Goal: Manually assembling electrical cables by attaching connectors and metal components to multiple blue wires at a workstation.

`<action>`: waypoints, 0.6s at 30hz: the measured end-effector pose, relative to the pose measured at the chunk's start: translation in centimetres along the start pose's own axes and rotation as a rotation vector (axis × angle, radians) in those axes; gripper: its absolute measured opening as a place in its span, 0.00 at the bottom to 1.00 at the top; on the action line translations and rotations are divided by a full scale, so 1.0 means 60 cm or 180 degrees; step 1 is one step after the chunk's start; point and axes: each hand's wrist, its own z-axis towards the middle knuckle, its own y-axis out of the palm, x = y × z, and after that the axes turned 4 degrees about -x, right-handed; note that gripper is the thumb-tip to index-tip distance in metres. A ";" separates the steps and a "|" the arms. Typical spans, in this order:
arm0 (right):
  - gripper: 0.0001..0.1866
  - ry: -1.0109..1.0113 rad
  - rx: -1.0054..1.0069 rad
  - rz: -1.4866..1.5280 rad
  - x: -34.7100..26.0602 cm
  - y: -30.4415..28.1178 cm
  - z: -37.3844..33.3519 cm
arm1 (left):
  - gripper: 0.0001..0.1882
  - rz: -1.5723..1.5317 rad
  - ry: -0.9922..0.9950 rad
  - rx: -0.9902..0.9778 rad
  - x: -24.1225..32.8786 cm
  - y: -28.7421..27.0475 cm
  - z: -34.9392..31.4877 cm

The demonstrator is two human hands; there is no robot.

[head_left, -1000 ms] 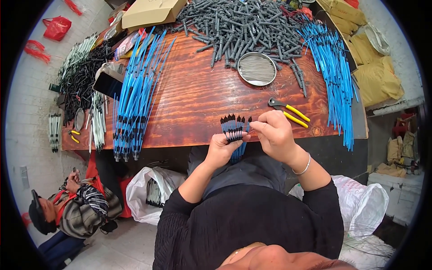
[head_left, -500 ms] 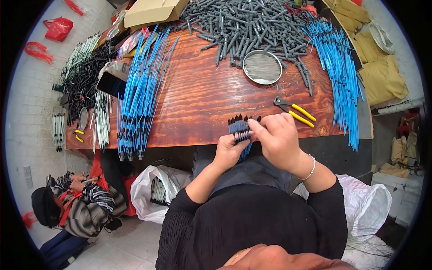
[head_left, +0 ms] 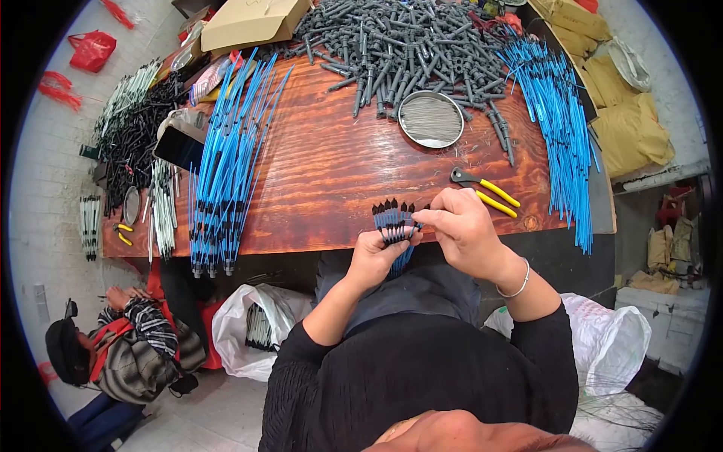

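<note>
At the table's near edge, my left hand [head_left: 367,264] is closed around a bundle of blue rods [head_left: 392,217] with dark, pointed tips. The tips fan upward out of the fist, and blue shafts hang below it. Against the right side of these tips, my right hand [head_left: 468,232] pinches with thumb and forefinger. What lies between those fingers is too small to make out. Just beyond the right hand rest cutting pliers [head_left: 489,192] with yellow handles. Farther back stands a round metal dish [head_left: 431,120] of thin, pale wires.
Grey plastic pegs [head_left: 407,53] are heaped at the back of the wooden table [head_left: 301,151]. Blue rods lie in piles at left [head_left: 226,166] and right [head_left: 557,135]. A phone [head_left: 181,149] sits by the left pile. A seated co-worker [head_left: 135,346] is at lower left, near a white sack [head_left: 245,339].
The bundle's tips are spread wider in my left hand. My right hand stays pinched beside them. The whole view has shifted slightly, and the co-worker's hands have moved a little.
</note>
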 end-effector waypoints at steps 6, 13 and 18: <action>0.15 0.0025 0.0102 0.0413 0.010 0.010 -0.002 | 0.12 0.0110 0.0053 -0.0034 0.002 0.000 -0.002; 0.13 -0.0327 0.0172 -0.0227 0.006 0.001 0.012 | 0.11 0.0175 0.0082 -0.0043 0.002 0.000 0.000; 0.13 -0.0588 -0.0009 -0.0050 0.017 -0.009 0.023 | 0.11 0.0117 0.0000 -0.0118 0.008 0.001 0.002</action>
